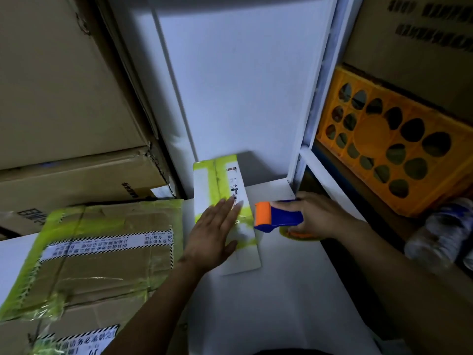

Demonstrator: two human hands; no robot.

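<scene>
Parcel point(217, 180), white, banded with yellow-green tape, lies on the white bench point(281, 303), its far end up against the wall. Left hand point(215, 231) is flat on its near half, fingers point(231, 203) straight and together, pressing down and grasping nothing. Right hand point(317, 216) is just beside the parcel's right edge, fingers curled round a blue tape dispenser point(284, 217); whether the orange roller end touches that edge, cannot tell. Taped cardboard box point(102, 252) sits left of the parcel. Orange crate point(389, 149) and plastic bottles point(440, 234) are on shelving at right.
</scene>
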